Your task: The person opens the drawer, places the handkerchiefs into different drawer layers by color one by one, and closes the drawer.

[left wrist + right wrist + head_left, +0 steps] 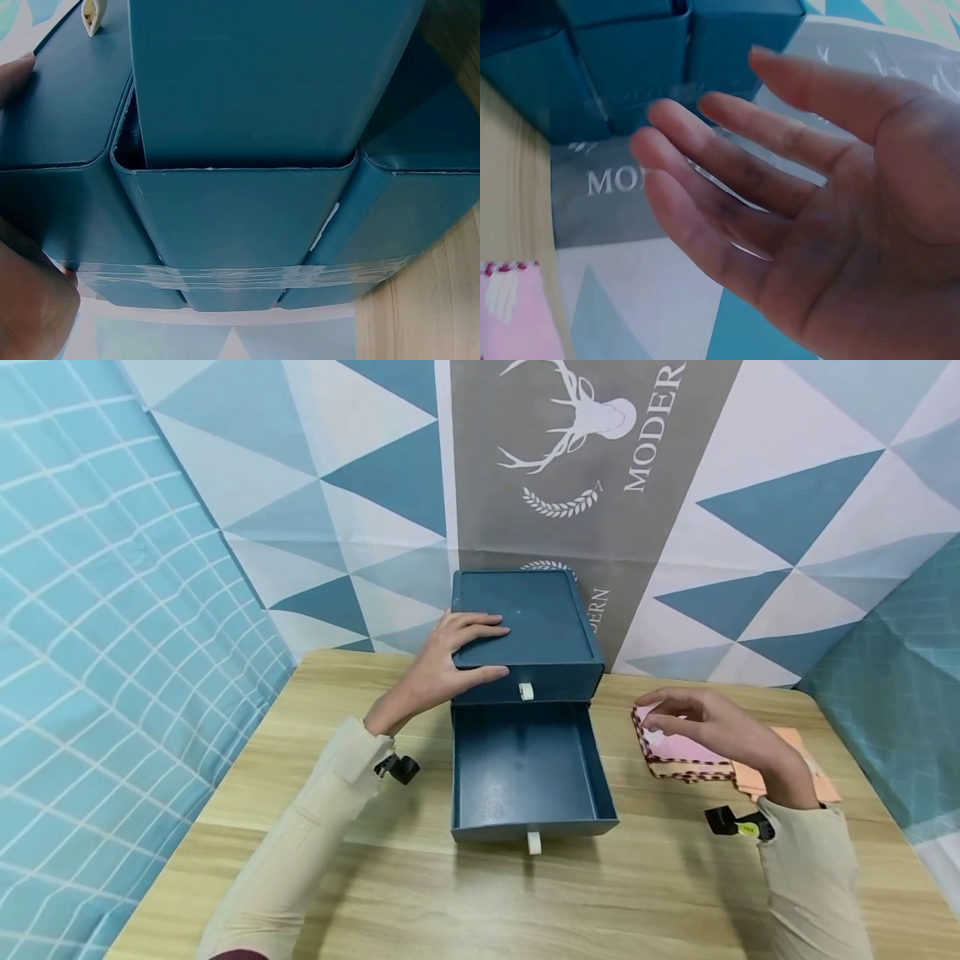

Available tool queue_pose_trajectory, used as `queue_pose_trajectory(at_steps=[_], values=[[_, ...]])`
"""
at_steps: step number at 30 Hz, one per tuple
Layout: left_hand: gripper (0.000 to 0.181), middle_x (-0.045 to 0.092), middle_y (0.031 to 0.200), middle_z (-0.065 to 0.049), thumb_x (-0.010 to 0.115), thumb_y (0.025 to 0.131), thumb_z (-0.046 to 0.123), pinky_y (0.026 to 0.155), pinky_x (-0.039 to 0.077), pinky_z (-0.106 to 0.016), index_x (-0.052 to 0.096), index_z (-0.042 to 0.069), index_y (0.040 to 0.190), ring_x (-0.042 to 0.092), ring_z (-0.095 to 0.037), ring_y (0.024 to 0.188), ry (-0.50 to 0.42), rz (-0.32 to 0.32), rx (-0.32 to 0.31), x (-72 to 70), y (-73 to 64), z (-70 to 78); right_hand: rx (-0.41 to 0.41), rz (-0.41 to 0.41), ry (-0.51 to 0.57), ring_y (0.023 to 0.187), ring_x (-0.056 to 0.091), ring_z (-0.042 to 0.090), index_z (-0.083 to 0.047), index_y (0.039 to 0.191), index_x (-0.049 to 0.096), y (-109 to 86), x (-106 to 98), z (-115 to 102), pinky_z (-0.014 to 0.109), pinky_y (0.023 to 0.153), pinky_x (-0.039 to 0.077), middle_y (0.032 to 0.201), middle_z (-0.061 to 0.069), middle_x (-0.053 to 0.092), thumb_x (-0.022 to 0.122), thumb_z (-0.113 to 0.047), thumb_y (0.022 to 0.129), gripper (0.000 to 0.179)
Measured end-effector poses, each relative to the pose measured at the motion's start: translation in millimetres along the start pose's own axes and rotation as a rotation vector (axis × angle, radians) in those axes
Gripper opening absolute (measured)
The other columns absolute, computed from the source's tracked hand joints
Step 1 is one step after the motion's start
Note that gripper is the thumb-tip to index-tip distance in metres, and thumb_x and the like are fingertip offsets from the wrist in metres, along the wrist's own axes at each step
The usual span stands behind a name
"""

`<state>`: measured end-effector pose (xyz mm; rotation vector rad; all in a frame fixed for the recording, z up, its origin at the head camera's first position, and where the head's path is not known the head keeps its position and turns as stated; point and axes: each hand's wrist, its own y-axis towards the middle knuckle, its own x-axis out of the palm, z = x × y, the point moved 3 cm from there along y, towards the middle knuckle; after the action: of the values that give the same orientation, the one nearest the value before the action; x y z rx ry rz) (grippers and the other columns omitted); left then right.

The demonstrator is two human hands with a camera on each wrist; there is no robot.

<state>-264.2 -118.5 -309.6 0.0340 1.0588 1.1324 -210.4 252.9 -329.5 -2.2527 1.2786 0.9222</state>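
A dark blue drawer unit (525, 610) stands on the table (450, 902), top drawer (562, 682) closed, the drawer beneath (521, 772) pulled well out, each with a white tab (534, 843); to the right lies a dark-edged pink cloth (678, 747)

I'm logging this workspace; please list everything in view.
Drawer unit: one, dark blue, table's back middle
Open drawer: one, dark blue, unit's front
Pull tabs: two, white, drawer fronts
Tape: one band, clear, across unit
Edged cloths: count unclear, pink and peach, right of unit
Orange cloth: count unclear, orange, beside those
Table: one, light wood, beneath
Backdrop: one, white, blue and grey, behind unit
Side sheets: two, blue, left and right
Wrist cameras: two, black, one per wrist
Sleeves: two, cream, both arms
Left hand: one, bare, unit's top left edge
Right hand: one, bare, above edged cloths
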Motion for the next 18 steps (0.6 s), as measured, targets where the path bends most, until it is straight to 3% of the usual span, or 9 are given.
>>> queue_pose_trajectory(at_steps=[7,11,14,18], values=[[0.052,0.048,0.148,0.004,0.075,0.089,0.038,0.121,-0.002,-0.048,0.062,0.021,0.137,0.037,-0.014,0.139,-0.009,-0.003,0.017,4.6,2.2,-0.2,0.046,0.213,-0.077,0.097,0.067,0.028,-0.008,0.126,0.065,-1.6,3.2,23.0,0.03,0.074,0.055,0.115,0.013,0.069,0.06,-0.025,0.102,0.03],[0.05,0.047,0.149,0.003,0.075,0.09,0.037,0.122,0.001,-0.047,0.063,0.021,0.135,0.034,-0.013,0.141,-0.035,0.035,0.041,8.1,1.4,-0.1,0.084,0.264,-0.128,0.101,0.066,0.038,-0.003,0.131,0.061,-1.5,1.8,32.8,0.044,0.076,0.055,0.114,0.021,0.069,0.057,-0.024,0.103,0.035],[0.046,0.041,0.154,0.001,0.076,0.089,0.033,0.121,0.009,-0.05,0.063,0.02,0.132,0.026,-0.016,0.147,-0.083,0.083,0.038,9.5,-3.0,-1.0,0.089,0.297,-0.154,0.105,0.064,0.044,0.0,0.134,0.058,1.6,1.4,43.9,0.056,0.081,0.053,0.116,0.026,0.067,0.055,-0.022,0.104,0.037],[0.046,0.028,0.162,0.0,0.076,0.09,0.031,0.118,0.015,-0.057,0.061,0.021,0.132,0.011,-0.02,0.153,-0.121,0.131,0.005,9.9,-11.4,-3.4,0.104,0.327,-0.172,0.111,0.06,0.046,0.004,0.137,0.053,7.1,2.4,62.7,0.061,0.086,0.05,0.121,0.031,0.062,0.054,-0.02,0.104,0.04]])
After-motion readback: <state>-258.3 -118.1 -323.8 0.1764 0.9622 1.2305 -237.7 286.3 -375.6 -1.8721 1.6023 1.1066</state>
